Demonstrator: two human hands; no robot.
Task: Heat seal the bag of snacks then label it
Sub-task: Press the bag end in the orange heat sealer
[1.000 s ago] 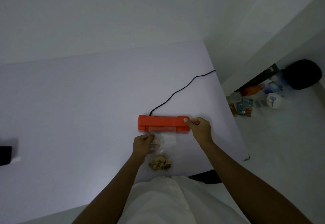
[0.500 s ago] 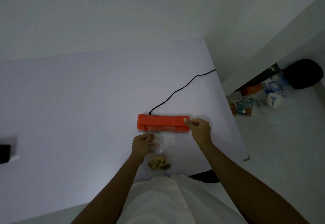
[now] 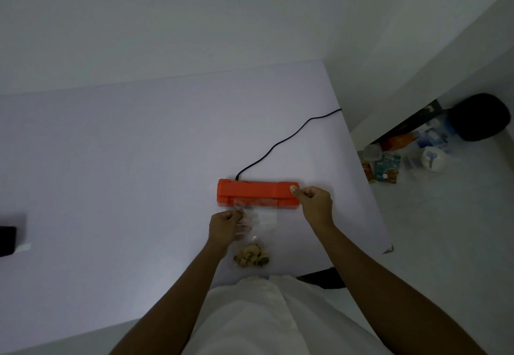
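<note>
Starting at the far left edge of the pale lavender table [image 3: 111, 173], there's a flat black thing [image 3: 7, 240] with a small white slip [image 3: 23, 247] touching its right side. It could be the label for later, but it's too small for us to be sure. Moving right, our left hand [image 3: 225, 225] has its fingers curled and is pinching the left edge of the clear thin plastic bag [image 3: 264, 219], up near the mouth. The bag lies flat on the table right in front of us, with the little heap of brownish dried snacks [image 3: 251, 256] bunched at its near end and its top tucked into the near side of the long orange plastic heat sealer [image 3: 257, 193]. A thin black cord [image 3: 283, 143] runs from the sealer's far side off toward the table's far right corner. Our right hand [image 3: 315, 204] is curled on the sealer's right end, thumb on top, gripping it there. Past the table's right edge there's a jumble of packets and tubs on the floor [image 3: 389, 165]. Handling-wise, we'd guess the bag is featherlight, floppy and a bit slick, so it'll wrinkle or creep out of the sealer easily. It's best held by the empty film near the mouth, pulled flat, with the snacks kept well back.
</note>
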